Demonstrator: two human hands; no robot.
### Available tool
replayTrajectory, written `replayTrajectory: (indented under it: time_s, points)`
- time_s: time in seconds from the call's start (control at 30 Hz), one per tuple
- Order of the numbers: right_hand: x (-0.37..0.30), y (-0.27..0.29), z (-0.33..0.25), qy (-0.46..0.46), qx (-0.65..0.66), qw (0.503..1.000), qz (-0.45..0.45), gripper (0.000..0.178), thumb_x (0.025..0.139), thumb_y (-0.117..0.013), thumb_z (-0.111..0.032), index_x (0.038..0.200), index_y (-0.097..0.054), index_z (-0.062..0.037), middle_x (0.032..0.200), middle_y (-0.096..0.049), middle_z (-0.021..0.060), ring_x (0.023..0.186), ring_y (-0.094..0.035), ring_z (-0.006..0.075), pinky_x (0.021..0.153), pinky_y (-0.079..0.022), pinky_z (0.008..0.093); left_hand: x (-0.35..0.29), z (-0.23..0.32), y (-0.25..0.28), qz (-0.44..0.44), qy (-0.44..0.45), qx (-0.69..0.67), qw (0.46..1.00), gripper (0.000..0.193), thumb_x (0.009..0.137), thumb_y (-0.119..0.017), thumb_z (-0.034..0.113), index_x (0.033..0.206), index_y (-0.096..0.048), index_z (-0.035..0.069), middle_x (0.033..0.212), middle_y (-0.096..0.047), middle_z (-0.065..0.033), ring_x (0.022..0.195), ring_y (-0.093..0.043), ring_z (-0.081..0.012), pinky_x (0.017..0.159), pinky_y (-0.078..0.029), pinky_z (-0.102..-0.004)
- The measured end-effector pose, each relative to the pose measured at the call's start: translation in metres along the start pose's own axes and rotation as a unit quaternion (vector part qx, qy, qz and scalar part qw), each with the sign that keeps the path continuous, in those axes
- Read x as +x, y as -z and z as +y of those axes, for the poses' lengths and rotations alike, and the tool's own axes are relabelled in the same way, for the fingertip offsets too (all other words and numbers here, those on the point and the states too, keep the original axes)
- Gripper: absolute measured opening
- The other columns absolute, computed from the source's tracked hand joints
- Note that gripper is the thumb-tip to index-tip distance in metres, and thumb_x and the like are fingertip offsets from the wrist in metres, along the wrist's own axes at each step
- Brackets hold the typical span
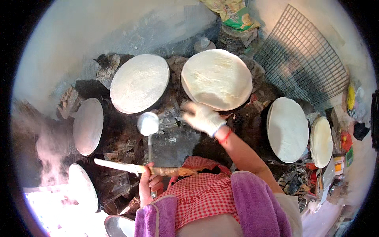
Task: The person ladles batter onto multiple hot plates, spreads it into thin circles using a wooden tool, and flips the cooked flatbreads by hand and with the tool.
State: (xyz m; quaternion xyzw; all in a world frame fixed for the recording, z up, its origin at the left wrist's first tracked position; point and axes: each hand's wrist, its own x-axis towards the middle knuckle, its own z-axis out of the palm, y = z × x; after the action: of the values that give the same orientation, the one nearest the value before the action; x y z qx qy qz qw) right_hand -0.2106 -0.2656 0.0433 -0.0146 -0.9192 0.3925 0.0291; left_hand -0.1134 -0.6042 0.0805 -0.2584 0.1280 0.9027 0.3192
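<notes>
My left hand [149, 181] is closed around two tools at once. One is a ladle [148, 124] with white batter in its bowl, its thin handle running down through the fingers. The other is a long flat spatula [118, 164], its blade coated white and its wooden handle lying crosswise at my chest. My right hand [203, 119], in a white knit glove, hovers just below the near edge of a round pale pancake [217, 77] on a griddle at the far middle. Its fingers are smeared by motion. Left of that lies another white pancake [139, 83] on a dark griddle.
More round griddles with white pancakes [288, 130] curve around both sides. A loose pancake or disc [321, 142] stands at far right. Steam [55, 152] rises at left. A wire rack [302, 57] leans on the wall; a yellow-green bag [237, 17] sits at the back.
</notes>
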Motion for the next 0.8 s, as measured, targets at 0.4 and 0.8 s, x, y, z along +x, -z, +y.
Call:
replayTrajectory:
  time_s: [0.4, 0.8]
  points:
    - [0.156, 0.003, 0.044, -0.168, -0.219, 0.96, 0.035, 0.038, 0.088, -0.055, -0.021, 0.124, -0.062, -0.0122, 0.12, -0.066, 0.0197, 0.11, -0.064, 0.0379, 0.097, -0.05, 0.0484, -0.026, 0.111, 0.007, 0.008, -0.107, -0.057, 0.993, 0.034, 0.11, -0.042, 0.035, 0.13, -0.059, 0.013, 0.071, -0.041, 0.001, 0.051, -0.035, -0.0062, 0.041, -0.033, -0.0212]
    - [0.081, 0.266, 0.098, -0.179, 0.24, 0.902, 0.311, 0.061, 0.08, -0.077, -0.013, 0.133, -0.054, 0.0051, 0.115, -0.068, 0.0158, 0.101, -0.067, 0.0244, 0.089, -0.055, 0.0378, 0.001, 0.099, -0.018, 0.069, -0.047, -0.012, 0.996, 0.037, 0.11, -0.037, 0.037, 0.131, -0.057, 0.014, 0.074, -0.052, -0.0024, 0.047, -0.028, -0.005, 0.04, -0.028, -0.0211]
